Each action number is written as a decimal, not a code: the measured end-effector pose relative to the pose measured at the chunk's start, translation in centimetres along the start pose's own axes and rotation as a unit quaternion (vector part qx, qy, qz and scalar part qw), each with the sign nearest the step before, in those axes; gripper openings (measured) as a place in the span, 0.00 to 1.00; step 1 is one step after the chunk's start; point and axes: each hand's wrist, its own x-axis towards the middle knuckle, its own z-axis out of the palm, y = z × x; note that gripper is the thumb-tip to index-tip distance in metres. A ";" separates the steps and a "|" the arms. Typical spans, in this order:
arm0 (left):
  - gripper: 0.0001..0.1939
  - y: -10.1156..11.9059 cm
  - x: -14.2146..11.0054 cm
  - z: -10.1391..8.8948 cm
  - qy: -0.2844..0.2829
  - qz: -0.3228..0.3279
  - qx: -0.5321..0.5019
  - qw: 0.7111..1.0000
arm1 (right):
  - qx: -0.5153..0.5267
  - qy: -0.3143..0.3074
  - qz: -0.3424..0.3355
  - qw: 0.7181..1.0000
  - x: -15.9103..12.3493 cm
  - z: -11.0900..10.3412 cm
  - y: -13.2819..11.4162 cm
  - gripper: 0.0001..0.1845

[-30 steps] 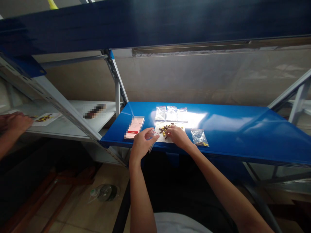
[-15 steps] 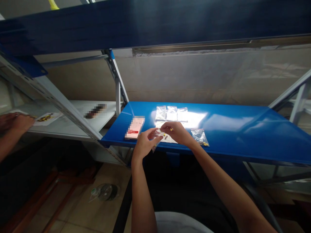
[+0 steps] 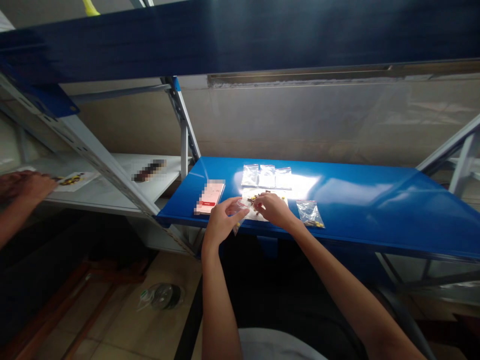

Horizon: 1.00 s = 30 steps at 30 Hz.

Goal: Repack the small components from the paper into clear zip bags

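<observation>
My left hand (image 3: 222, 221) pinches a small clear plastic bag (image 3: 240, 215) at the front edge of the blue shelf (image 3: 356, 200). My right hand (image 3: 273, 208) is closed in a pinch over a white sheet (image 3: 245, 200) that carries a pile of small brown and yellow pieces (image 3: 258, 196); what its fingertips hold is too small to make out. Three empty clear bags (image 3: 267, 176) lie in a row behind the sheet. A filled bag (image 3: 309, 213) with yellow and brown pieces lies just right of my right hand.
A pink phone-sized object (image 3: 209, 197) lies left of the sheet. Grey shelf uprights (image 3: 184, 130) stand at the blue shelf's left end. Another person's hand (image 3: 26, 186) works at a white shelf (image 3: 123, 187) far left. A round clear lid (image 3: 162, 296) lies on the floor.
My right hand lifted from the pile toward the bag half a second ago, then dropped back onto the pile. My left hand has kept hold of the clear bag.
</observation>
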 end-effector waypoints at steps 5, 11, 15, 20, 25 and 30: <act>0.26 -0.2 0.0 0.0 0.008 0.001 0.010 1.000 | -0.034 -0.015 0.057 0.998 0.0 1.4 -0.4 0.10; 0.25 0.1 -0.2 -0.2 0.012 0.005 0.018 1.000 | -0.074 -0.031 0.085 0.993 0.1 1.6 -1.2 0.13; 0.24 0.1 -0.2 -0.2 0.011 0.005 0.013 1.000 | -0.113 -0.023 0.067 0.991 -0.4 1.8 -1.5 0.15; 0.25 0.0 -0.2 -0.2 0.011 0.000 0.011 1.000 | -0.133 -0.008 0.040 0.990 -0.9 1.9 -1.4 0.16; 0.24 0.3 -0.2 -0.2 0.014 0.001 0.021 1.000 | -0.122 -0.016 0.038 0.992 -0.8 2.0 -1.3 0.16; 0.25 0.1 -0.2 -0.2 0.011 0.003 0.020 1.000 | -0.005 0.061 0.074 0.995 -0.5 1.5 -0.1 0.10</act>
